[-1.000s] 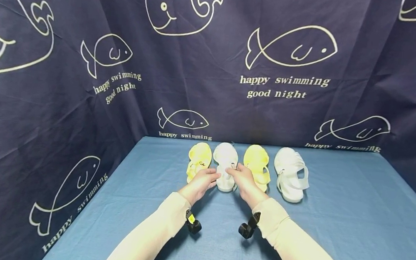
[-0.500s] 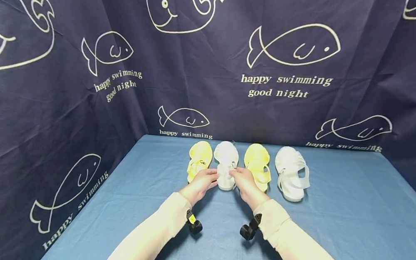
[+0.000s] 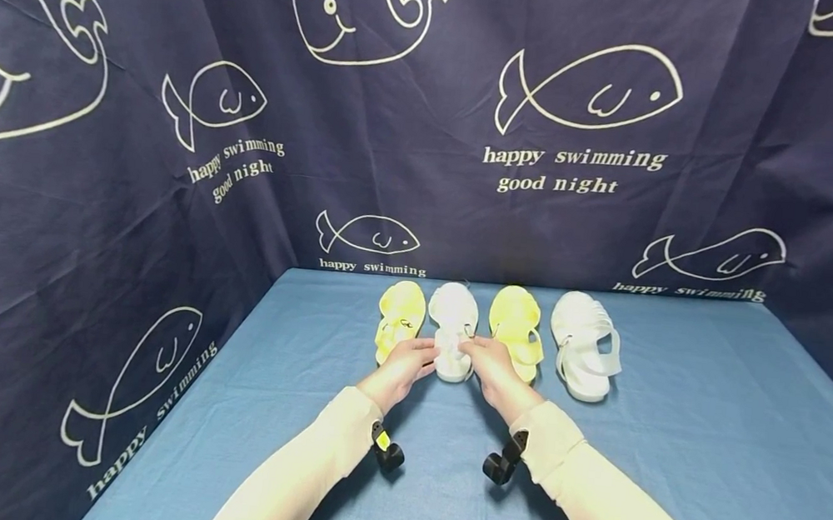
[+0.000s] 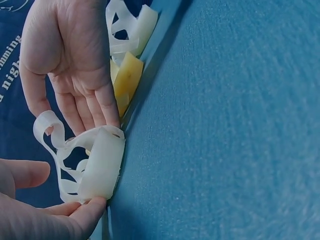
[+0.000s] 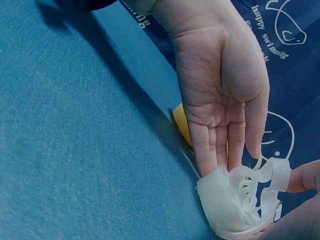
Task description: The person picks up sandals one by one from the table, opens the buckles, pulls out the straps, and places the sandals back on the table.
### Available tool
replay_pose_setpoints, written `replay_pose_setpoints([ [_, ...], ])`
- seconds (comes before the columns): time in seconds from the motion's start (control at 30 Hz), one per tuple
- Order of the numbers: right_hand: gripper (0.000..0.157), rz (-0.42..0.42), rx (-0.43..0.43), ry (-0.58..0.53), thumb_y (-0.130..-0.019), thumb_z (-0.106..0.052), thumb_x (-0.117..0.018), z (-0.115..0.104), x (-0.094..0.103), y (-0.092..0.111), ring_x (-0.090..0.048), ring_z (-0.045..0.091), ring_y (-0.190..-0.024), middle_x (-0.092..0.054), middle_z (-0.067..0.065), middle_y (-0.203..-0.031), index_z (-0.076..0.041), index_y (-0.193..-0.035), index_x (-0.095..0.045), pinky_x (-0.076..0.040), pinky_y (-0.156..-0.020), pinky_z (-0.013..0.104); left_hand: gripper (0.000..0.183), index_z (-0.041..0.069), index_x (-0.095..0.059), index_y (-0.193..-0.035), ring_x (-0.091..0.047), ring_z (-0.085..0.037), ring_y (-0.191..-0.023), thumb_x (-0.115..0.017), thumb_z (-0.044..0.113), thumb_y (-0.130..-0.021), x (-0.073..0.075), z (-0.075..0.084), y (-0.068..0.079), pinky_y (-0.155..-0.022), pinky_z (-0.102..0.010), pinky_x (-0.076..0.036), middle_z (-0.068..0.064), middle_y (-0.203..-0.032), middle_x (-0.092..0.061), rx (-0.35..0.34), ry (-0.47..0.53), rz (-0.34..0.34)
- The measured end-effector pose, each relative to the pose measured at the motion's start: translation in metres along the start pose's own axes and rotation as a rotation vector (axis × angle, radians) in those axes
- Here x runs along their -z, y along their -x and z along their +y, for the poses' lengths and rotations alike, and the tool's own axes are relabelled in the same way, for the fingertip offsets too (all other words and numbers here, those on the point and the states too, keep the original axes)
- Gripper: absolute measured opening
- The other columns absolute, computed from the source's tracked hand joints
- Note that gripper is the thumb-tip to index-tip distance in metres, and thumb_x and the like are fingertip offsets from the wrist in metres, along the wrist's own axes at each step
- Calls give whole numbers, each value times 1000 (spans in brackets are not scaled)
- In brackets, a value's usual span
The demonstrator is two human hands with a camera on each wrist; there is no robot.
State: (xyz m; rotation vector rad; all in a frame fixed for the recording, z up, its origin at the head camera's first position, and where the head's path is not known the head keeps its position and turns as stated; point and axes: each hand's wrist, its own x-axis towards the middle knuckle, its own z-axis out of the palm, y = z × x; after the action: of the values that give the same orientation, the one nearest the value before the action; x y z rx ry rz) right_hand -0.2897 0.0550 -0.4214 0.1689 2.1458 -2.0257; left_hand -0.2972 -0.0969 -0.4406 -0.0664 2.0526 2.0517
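A white sandal (image 3: pixel 454 310) lies sole-down in the row on the blue table, between two yellow sandals. My left hand (image 3: pixel 403 366) touches its left side with nearly straight fingertips; in the left wrist view the left thumb (image 4: pixel 32 173) stands apart from the straps. On the other side my right hand (image 3: pixel 497 375) holds the same sandal. Its thumb lies against the loose strap (image 4: pixel 47 121) and its fingers against the sandal's side. In the right wrist view, the heel (image 5: pixel 220 200) sits between both hands.
A yellow sandal (image 3: pixel 403 302) stands at the left of the row. Another yellow sandal (image 3: pixel 514 310) and a second white sandal (image 3: pixel 581 334) stand to the right. Behind them hangs a dark blue curtain (image 3: pixel 453 196) printed with fish. The blue table (image 3: pixel 706 455) extends forward.
My right thumb has shifted slightly to the right on the white sandal. The head view has tilted a little. The sandals keep their places.
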Motion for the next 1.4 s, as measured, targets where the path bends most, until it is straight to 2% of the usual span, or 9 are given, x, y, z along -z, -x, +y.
replay_pose_setpoints([
  [0.4, 50, 12, 13, -30, -93, -6, -51, 4, 0, 7, -33, 39, -139, -40, 32, -144, 17, -136, -41, -26, -117, 47, 47, -17, -41, -136, -47, -38, -130, -54, 6, -97, -2, -2, 8, -109, -41, -42, -30, -138, -47, -6, 5, 13],
  [0.97, 54, -49, -19, -113, -93, -4, -48, 8, 2, 27, -26, 39, -143, -30, 32, -150, 19, -140, -32, -21, -119, 48, 44, -14, -45, -134, -49, -37, -128, -54, 9, -98, 1, -6, 28, -107, -40, -44, -26, -136, -51, 12, -4, -15],
  [1.2, 59, -50, -5, -84, -91, -3, -48, 9, -1, 37, -19, 38, -145, -27, 30, -153, 15, -144, -28, -15, -120, 49, 45, -13, -45, -134, -49, -37, -129, -55, 9, -97, 2, -4, 37, -107, -40, -43, -26, -136, -51, 13, -4, -16],
  [1.4, 58, -39, 1, -91, -91, -2, -48, 13, -4, 44, -18, 38, -145, -28, 29, -152, 14, -144, -30, -12, -120, 51, 45, -13, -45, -135, -49, -37, -129, -55, 10, -97, 3, -7, 44, -107, -40, -43, -26, -136, -51, 19, -18, -17],
])
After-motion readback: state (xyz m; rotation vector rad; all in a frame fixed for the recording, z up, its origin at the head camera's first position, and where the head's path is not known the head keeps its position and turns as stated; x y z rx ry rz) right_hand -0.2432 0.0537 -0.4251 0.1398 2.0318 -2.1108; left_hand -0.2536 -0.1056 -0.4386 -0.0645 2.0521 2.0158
